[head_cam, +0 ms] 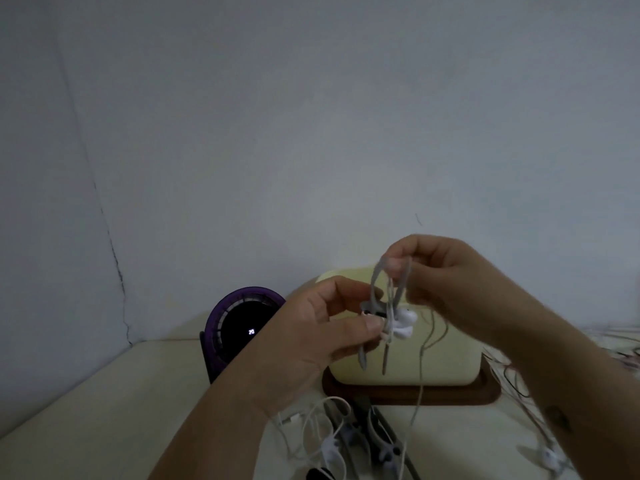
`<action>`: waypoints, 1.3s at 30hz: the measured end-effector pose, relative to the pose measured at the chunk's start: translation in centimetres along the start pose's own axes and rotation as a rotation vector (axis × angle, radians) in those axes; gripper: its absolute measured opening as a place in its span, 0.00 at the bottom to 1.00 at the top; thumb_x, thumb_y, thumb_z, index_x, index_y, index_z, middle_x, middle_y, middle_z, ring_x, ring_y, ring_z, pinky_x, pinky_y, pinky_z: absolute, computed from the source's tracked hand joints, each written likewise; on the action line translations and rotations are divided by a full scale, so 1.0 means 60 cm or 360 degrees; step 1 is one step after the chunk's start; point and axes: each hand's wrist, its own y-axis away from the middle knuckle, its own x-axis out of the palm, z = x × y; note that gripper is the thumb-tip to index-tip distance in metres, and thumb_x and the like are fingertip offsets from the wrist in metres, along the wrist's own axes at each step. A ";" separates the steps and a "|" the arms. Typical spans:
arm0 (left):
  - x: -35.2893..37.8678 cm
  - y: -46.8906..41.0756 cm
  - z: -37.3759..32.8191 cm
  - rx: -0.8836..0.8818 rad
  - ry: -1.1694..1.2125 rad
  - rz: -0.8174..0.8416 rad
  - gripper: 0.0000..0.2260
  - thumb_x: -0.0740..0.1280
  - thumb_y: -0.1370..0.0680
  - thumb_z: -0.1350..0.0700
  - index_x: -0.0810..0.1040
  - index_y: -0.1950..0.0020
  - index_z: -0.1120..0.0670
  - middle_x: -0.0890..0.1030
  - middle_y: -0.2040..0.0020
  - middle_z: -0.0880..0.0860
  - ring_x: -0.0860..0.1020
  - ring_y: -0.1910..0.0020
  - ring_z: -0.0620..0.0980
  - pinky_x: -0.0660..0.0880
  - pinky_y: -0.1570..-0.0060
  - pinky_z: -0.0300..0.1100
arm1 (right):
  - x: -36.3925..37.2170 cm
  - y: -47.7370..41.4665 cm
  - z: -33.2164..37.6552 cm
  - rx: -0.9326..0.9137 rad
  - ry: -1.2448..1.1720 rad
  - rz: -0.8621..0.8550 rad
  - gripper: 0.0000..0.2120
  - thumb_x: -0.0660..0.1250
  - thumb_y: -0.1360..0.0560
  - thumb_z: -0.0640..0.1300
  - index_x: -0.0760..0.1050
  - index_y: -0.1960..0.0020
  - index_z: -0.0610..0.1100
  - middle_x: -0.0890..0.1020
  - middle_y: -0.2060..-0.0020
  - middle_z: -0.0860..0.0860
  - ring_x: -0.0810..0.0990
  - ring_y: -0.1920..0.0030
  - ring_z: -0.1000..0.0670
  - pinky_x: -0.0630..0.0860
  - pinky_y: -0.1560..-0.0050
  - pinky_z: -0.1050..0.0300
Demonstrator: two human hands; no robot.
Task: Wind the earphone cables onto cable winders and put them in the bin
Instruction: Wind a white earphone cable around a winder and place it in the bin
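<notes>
My left hand [332, 327] pinches a small grey cable winder [372, 310] together with a pair of white earbuds [403, 323], held up in front of the cream bin [450, 362]. A little higher, my right hand [446, 285] pinches a loop of the grey strap and the thin white earphone cable [420, 382]. The cable hangs slack from the hands down to the table. Two strap ends dangle below the left thumb.
The cream bin stands on a dark brown tray [408, 396]. Left of it is a purple round fan [242, 323] with a lit display. More white earphones [329, 445] and dark winders [377, 441] lie on the table below; thin cables [512, 379] trail at the right.
</notes>
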 end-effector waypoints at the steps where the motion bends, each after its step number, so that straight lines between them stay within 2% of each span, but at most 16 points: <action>1: 0.002 -0.001 -0.002 0.0002 0.0157 0.0017 0.09 0.69 0.33 0.65 0.84 0.57 0.55 0.84 0.55 0.55 0.83 0.59 0.50 0.81 0.58 0.40 | 0.011 -0.002 -0.015 0.0081 -0.0134 0.0049 0.05 0.76 0.35 0.48 0.82 0.64 0.48 0.80 0.67 0.47 0.73 0.66 0.46 0.71 0.61 0.54; 3: 0.006 -0.004 -0.006 0.0023 0.0421 0.0002 0.11 0.70 0.33 0.67 0.83 0.52 0.59 0.85 0.54 0.58 0.84 0.58 0.51 0.82 0.59 0.42 | 0.042 -0.001 -0.038 0.0233 -0.0427 0.0092 0.04 0.73 0.33 0.42 0.83 0.66 0.47 0.80 0.70 0.48 0.76 0.67 0.47 0.75 0.62 0.57; 5: 0.005 -0.007 -0.006 0.0018 0.0588 -0.0156 0.15 0.72 0.31 0.65 0.80 0.45 0.63 0.85 0.53 0.58 0.84 0.59 0.50 0.82 0.60 0.42 | 0.072 -0.001 -0.053 0.0319 -0.0589 0.0054 0.10 0.69 0.28 0.42 0.80 0.69 0.46 0.75 0.74 0.51 0.71 0.74 0.54 0.71 0.71 0.64; 7: -0.007 -0.012 -0.002 0.0024 0.0688 -0.0387 0.15 0.70 0.33 0.61 0.82 0.47 0.61 0.85 0.52 0.57 0.82 0.61 0.48 0.81 0.57 0.44 | 0.086 -0.001 -0.066 0.0301 -0.0191 -0.0062 0.15 0.65 0.23 0.42 0.75 0.68 0.44 0.70 0.77 0.53 0.64 0.77 0.56 0.63 0.74 0.66; 10: -0.026 -0.018 0.007 0.0015 0.0786 -0.0634 0.18 0.69 0.34 0.58 0.83 0.46 0.60 0.82 0.51 0.55 0.79 0.63 0.45 0.80 0.54 0.43 | 0.091 0.001 -0.067 0.0108 0.0837 -0.0023 0.13 0.62 0.21 0.46 0.76 0.62 0.43 0.75 0.74 0.55 0.72 0.73 0.55 0.66 0.71 0.67; 14: -0.040 -0.019 0.015 -0.0049 0.0763 -0.0773 0.10 0.66 0.26 0.61 0.83 0.47 0.59 0.83 0.51 0.55 0.78 0.61 0.45 0.79 0.58 0.39 | 0.091 0.004 -0.039 0.0049 0.1264 0.0172 0.11 0.62 0.21 0.49 0.81 0.50 0.45 0.81 0.62 0.50 0.78 0.60 0.52 0.71 0.60 0.62; 16: -0.038 -0.019 0.016 -0.0041 0.0694 -0.0796 0.10 0.67 0.27 0.61 0.83 0.48 0.59 0.84 0.51 0.55 0.77 0.61 0.45 0.78 0.57 0.39 | 0.086 0.006 -0.020 0.0018 0.1384 0.0211 0.12 0.61 0.21 0.48 0.81 0.48 0.44 0.82 0.60 0.49 0.78 0.60 0.52 0.70 0.59 0.61; 18: -0.029 -0.019 0.016 -0.0012 0.0530 -0.0819 0.09 0.67 0.27 0.62 0.83 0.49 0.59 0.85 0.55 0.53 0.78 0.62 0.44 0.76 0.55 0.41 | 0.084 0.011 0.000 -0.0057 0.1465 0.0216 0.13 0.60 0.20 0.48 0.81 0.48 0.45 0.82 0.61 0.48 0.77 0.61 0.52 0.70 0.58 0.60; 20: -0.019 -0.017 0.015 0.0020 0.0305 -0.0843 0.06 0.68 0.26 0.63 0.83 0.53 0.55 0.84 0.62 0.50 0.78 0.63 0.44 0.74 0.53 0.42 | 0.079 0.015 0.014 -0.0106 0.1505 0.0203 0.13 0.60 0.21 0.49 0.81 0.50 0.45 0.82 0.62 0.49 0.77 0.60 0.53 0.72 0.57 0.59; 23: -0.011 -0.016 0.014 0.0057 -0.0014 -0.0834 0.07 0.71 0.28 0.63 0.85 0.61 0.51 0.84 0.63 0.49 0.80 0.61 0.46 0.76 0.50 0.46 | 0.062 0.017 0.032 -0.0136 0.1558 0.0084 0.10 0.62 0.22 0.50 0.81 0.52 0.49 0.80 0.65 0.56 0.76 0.63 0.57 0.71 0.57 0.65; 27: -0.010 -0.016 0.014 0.0057 -0.0224 -0.0737 0.08 0.73 0.29 0.63 0.81 0.53 0.53 0.85 0.58 0.52 0.80 0.57 0.50 0.76 0.44 0.53 | 0.040 0.016 0.048 -0.0160 0.1583 -0.0035 0.07 0.65 0.25 0.50 0.81 0.56 0.52 0.76 0.68 0.63 0.76 0.63 0.65 0.72 0.56 0.73; 31: -0.012 -0.012 0.016 -0.0011 -0.0460 -0.0511 0.10 0.78 0.35 0.55 0.84 0.56 0.48 0.85 0.55 0.52 0.82 0.55 0.52 0.76 0.43 0.52 | 0.031 0.019 0.062 -0.0251 0.1467 -0.0121 0.06 0.69 0.26 0.47 0.77 0.62 0.55 0.75 0.74 0.63 0.74 0.67 0.71 0.69 0.66 0.75; 33: -0.015 -0.008 0.017 -0.0053 -0.0556 -0.0354 0.09 0.78 0.36 0.53 0.84 0.57 0.43 0.85 0.54 0.53 0.81 0.55 0.53 0.77 0.47 0.48 | 0.029 0.019 0.065 -0.0238 0.1346 -0.0085 0.07 0.70 0.27 0.47 0.78 0.63 0.54 0.77 0.76 0.63 0.75 0.70 0.68 0.68 0.69 0.75; 35: -0.016 -0.003 0.014 -0.0070 -0.0577 -0.0210 0.08 0.79 0.34 0.53 0.84 0.57 0.44 0.85 0.54 0.49 0.81 0.56 0.49 0.78 0.48 0.46 | 0.025 0.018 0.063 -0.0209 0.1209 -0.0048 0.05 0.70 0.28 0.48 0.80 0.63 0.53 0.80 0.73 0.63 0.76 0.72 0.63 0.69 0.70 0.73; 37: -0.018 0.000 0.010 -0.0068 -0.0564 -0.0126 0.12 0.76 0.37 0.50 0.83 0.55 0.47 0.85 0.55 0.47 0.81 0.57 0.47 0.78 0.49 0.46 | 0.018 0.015 0.060 -0.0192 0.1032 -0.0057 0.04 0.71 0.31 0.51 0.81 0.63 0.52 0.83 0.70 0.56 0.75 0.72 0.60 0.70 0.69 0.70; 39: -0.021 0.003 0.006 -0.0059 -0.0530 -0.0097 0.11 0.76 0.36 0.52 0.83 0.55 0.48 0.84 0.56 0.47 0.81 0.59 0.45 0.78 0.53 0.42 | 0.014 0.014 0.058 -0.0179 0.0815 -0.0047 0.10 0.70 0.35 0.55 0.81 0.63 0.49 0.83 0.69 0.52 0.76 0.71 0.58 0.71 0.68 0.68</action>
